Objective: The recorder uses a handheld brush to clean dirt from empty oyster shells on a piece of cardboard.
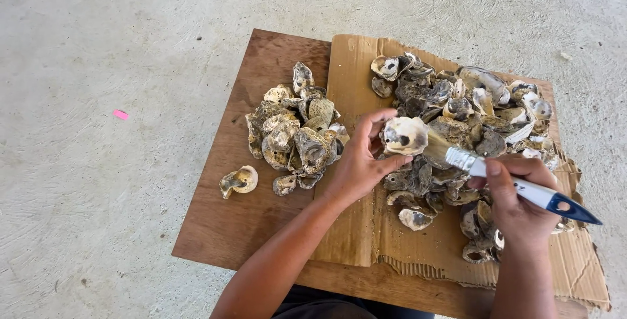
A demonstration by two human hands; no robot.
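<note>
My left hand [361, 159] holds an oyster shell [405, 135] with its pale inner side up, above a sheet of cardboard [356, 227]. My right hand [519, 198] grips a paintbrush [516, 183] with a white and blue handle; its bristles touch the right edge of the held shell. Under and behind both hands lies a large heap of dirty oyster shells [467, 116] on the cardboard.
A smaller heap of shells [294, 133] sits on the wooden board [222, 227] to the left, with one single shell [238, 180] apart at its near left. The board rests on a rough concrete floor [98, 195]. A small pink scrap [120, 114] lies on the floor.
</note>
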